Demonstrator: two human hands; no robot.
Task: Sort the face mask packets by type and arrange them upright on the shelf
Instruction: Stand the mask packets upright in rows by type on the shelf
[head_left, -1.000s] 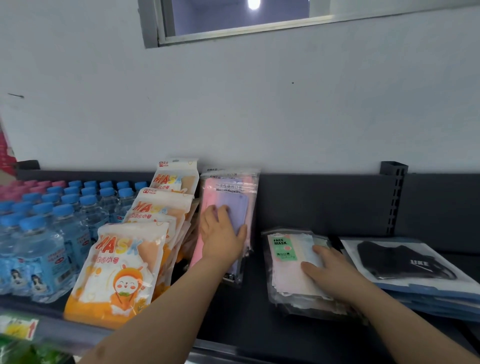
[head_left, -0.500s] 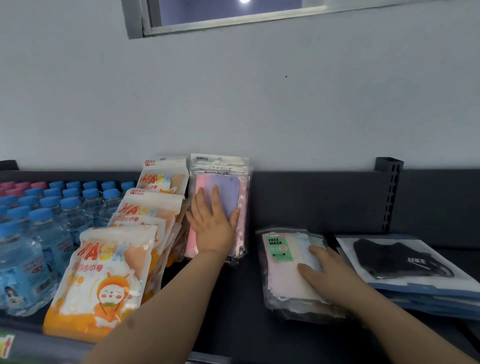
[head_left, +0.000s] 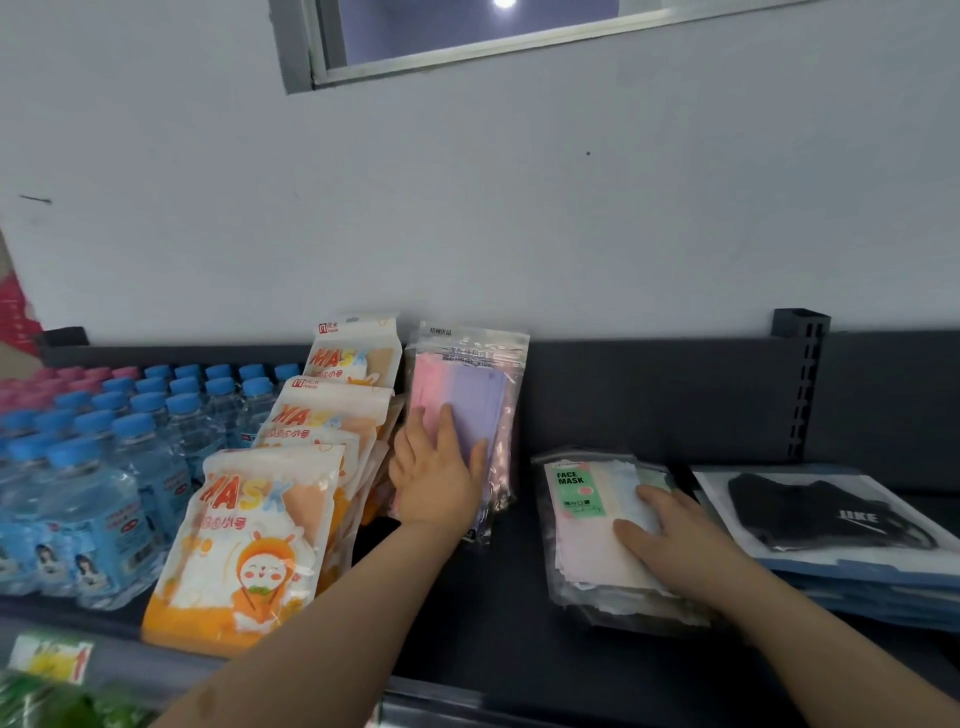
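our left hand (head_left: 441, 470) lies flat, fingers straight, pressed on the front of the pastel packets (head_left: 470, 384); not gripping, just propping them upright against the back panel (head_left: 649, 395) so they don't slump forward; they stand just right of the orange row (head_left: 249, 545), touching or a hair apart, can't tell which; our right hand (head_left: 670, 538) rests open-palmed on the flat stack (head_left: 582, 525), nothing pinched as far as we see; reads as pinning it ahead of a pickup; that stack lies face up mid-shelf, between the pastel packets and the black packets (head_left: 831, 512), which also lie flat; we judge sorting mostly there, standing-up half done: orange and pastel upright, flat stack and black ones not yet; room: bare shelf (head_left: 511, 597) strip between pastel packets and flat stack, likely the slot for the next upright group; stack sits near the shelf's front, so lift before sliding; post (head_left: 800, 395) on the back panel stands behind and right of the stack, don't snag it; bottles (head_left: 104, 467) fill the far left, no room there
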